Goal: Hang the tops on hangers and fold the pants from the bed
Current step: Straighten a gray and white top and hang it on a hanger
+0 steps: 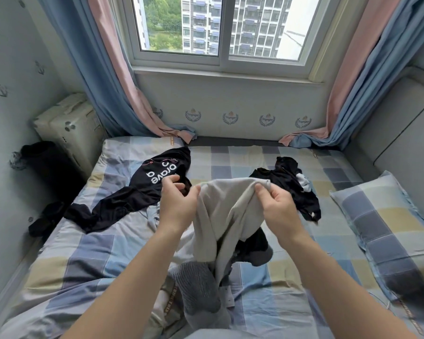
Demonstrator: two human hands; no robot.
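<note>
A bed (88, 253) with a blue, grey and cream checked sheet fills the lower and middle frame, running up to a wall below a sliding window (220, 28) at top centre. Blue-and-pink curtains hang at the upper left (103, 77) and upper right (360, 81), their ends pooling on the far edge of the bed. A matching checked pillow (382, 223) lies at the right edge, beside a grey padded headboard (402, 133). A cream case (69, 126) stands in the left corner next to the bed. On the sheet left of centre, a black top with white lettering (142, 187) lies spread out, one end trailing toward the left edge of the bed. A crumpled black garment (294, 187) lies right of centre. In the middle, a light grey garment (225, 211) is lifted above the bed, draping down onto a grey knitted garment (198, 285) at bottom centre and a dark garment (255, 245) just right of it. The right hand (277, 206) pinches the raised top edge of the light grey garment between thumb and curled fingers. The left hand (176, 201) is at the garment's left edge, thumb touching the cloth, its fingers loosely bent and apart from the thumb, with nothing between them.
</note>
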